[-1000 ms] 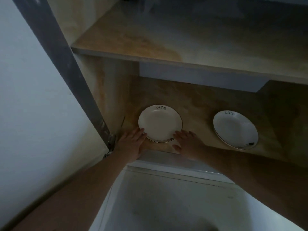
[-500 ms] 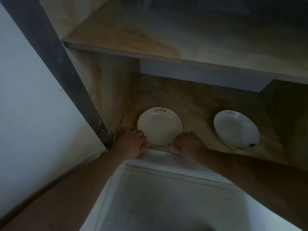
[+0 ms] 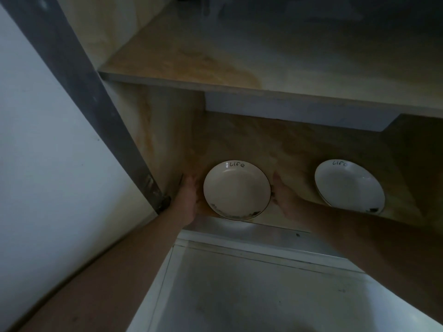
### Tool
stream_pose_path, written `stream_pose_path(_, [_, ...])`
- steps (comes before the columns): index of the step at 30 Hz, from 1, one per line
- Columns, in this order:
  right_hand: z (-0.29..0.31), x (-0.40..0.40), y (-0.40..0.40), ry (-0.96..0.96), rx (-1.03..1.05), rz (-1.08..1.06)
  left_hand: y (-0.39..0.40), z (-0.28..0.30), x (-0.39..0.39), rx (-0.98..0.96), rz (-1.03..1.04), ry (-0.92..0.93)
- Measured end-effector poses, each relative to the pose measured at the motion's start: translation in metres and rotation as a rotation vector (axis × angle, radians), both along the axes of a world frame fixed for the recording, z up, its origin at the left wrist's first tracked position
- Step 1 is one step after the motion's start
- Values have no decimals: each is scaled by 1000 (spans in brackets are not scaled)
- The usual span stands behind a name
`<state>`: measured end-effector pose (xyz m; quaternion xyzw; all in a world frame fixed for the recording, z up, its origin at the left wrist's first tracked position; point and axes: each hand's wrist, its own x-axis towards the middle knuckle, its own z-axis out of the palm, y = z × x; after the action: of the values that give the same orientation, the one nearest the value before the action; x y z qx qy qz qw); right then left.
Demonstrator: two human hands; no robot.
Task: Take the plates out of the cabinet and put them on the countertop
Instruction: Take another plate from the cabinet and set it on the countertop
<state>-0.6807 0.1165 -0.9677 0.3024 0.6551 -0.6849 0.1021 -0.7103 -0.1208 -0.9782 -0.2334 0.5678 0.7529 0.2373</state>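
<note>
Progress entry: neither plate has left the cabinet yet, so the task reads as barely begun. Near plate (image 3: 236, 190), cream with a dark rim and "Life" written at its far edge, sits at centre frame on the lower wooden shelf (image 3: 282, 144), its near edge overhanging the shelf's front lip. Left hand (image 3: 188, 200) lies against the plate's left side, right hand (image 3: 282, 196) against its right side; both reach in from the bottom of the frame with bare forearms. Fingers of each hand run alongside the rim and appear to tuck toward or beneath it, but the light is poor and the plate hides the fingertips, so I cannot tell whether they are clamped on the rim or only cupping it. Whether the plate is lifted clear of the shelf or resting on it also cannot be settled here. Second plate (image 3: 349, 186), white with the same lettering, lies at centre right of the frame on the same shelf, well apart from the first and untouched. Upper shelf (image 3: 263, 65) spans the top of the frame. Pale surface (image 3: 251, 291) at bottom centre, below the shelf front, is probably the countertop; nothing stands on the part in view. Judgement: grasp and lift of the near plate in hand; its transfer, then the whole of the second plate, remain.
</note>
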Motion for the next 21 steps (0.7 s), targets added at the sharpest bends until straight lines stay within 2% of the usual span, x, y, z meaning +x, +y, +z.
stream_pose_path(2, [-1, -1, 0, -29, -55, 36, -3, 1, 4, 83, -24, -33])
stream_pose_path(6, [-2, 2, 12, -148, -106, 42, -12, 1, 7, 62, 10, -105])
stream_pose_path(11, [-6, 14, 20, -230, -119, 102, -11, -3, 14, 49, -64, -200])
stream_pose_path(16, [-2, 26, 19, -264, -144, 96, -7, 0, 19, -5, -108, -200])
stream_pose_path(21, [-4, 25, 20, -204, -99, 94, -8, 6, 22, -16, -120, -150])
